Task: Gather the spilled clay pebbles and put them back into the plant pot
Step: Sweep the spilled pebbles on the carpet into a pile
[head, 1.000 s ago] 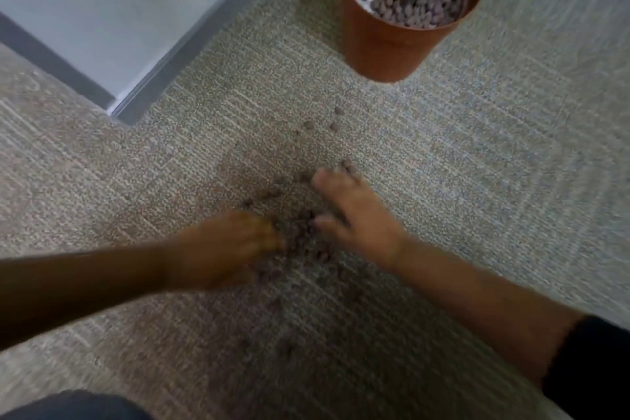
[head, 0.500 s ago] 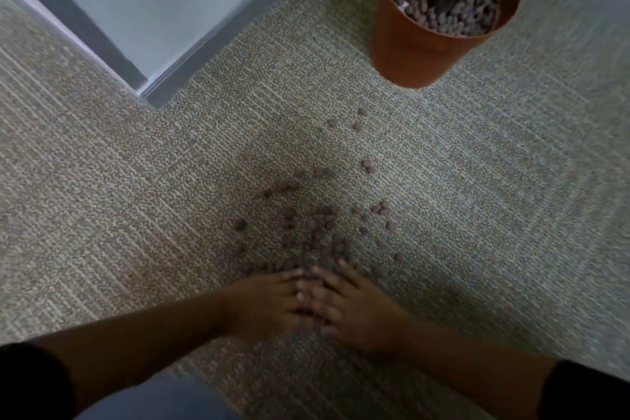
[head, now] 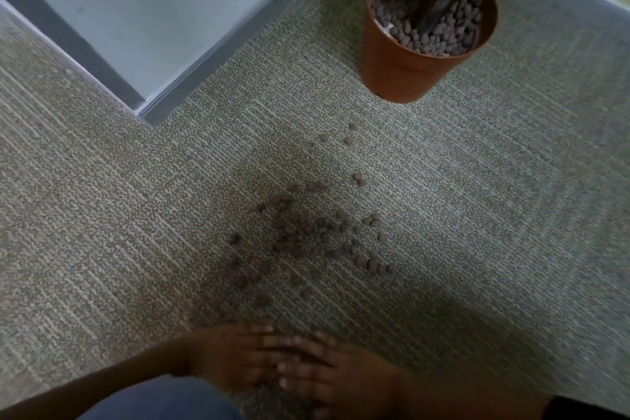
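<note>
Grey-green carpet (head: 477, 215) meets a pale wall corner (head: 146, 112). Pebbles (head: 306, 235) lie scattered mid-floor, well short of the pot (head: 402, 72). Left hand (head: 235, 358) and right hand (head: 334, 375) rest flat, fingertips touching, grasping nothing visible.

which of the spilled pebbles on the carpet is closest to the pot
The lone pebble at the top of the spill, just below the pot. Two more lie slightly lower; the main scatter is much farther down.

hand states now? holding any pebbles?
Left hand: palm down on carpet, fingers meeting the right's; contents cannot be told.
Right hand: the same, cannot be told.
</note>
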A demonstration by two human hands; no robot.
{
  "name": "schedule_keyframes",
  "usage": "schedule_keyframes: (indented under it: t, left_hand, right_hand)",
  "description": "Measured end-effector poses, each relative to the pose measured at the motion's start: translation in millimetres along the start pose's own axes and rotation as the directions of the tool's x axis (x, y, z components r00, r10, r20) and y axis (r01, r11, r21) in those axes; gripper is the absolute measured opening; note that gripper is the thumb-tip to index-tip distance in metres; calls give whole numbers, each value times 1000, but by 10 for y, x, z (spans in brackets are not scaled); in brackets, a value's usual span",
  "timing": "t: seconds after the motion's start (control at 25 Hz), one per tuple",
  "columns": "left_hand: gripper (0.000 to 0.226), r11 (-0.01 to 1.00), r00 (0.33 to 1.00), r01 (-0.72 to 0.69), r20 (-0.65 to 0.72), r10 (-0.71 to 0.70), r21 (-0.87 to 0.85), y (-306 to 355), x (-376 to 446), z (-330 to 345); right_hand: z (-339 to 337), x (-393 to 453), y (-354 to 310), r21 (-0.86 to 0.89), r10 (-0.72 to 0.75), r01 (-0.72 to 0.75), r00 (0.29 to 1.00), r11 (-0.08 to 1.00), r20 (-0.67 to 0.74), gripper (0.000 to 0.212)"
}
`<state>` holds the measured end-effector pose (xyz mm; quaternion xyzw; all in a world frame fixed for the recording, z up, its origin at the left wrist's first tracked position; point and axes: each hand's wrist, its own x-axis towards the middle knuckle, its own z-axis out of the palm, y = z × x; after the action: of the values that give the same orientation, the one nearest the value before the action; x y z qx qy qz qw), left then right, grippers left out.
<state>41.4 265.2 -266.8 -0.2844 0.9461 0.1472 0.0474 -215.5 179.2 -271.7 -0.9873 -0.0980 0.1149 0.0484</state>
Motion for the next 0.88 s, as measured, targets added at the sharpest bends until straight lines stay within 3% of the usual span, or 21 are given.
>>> schedule_keyframes:
  t: [0.16,0.36,0.64,0.88]
  left_hand:
    - [48,997,997,-73,-26,74,29,-248,24,-40]
    - [54,998,998,57,-7,-57,-20,-538,46,-90]
    - [54,1000,1000,10,-16,-10,-2,-706,50,-70]
    - [60,988,992,114,-60,-108,108,-1066,65,-208]
  right_hand:
    - [53,34,137,4,-40,40,999,999,5,56]
    - [-45,129,542,84,51,-50,999,995,-8,52]
    - [-2,162,642,55,53,-49,996,997,-78,54]
    - [-132,300,996,5,164,-164,986,987,-26,54]
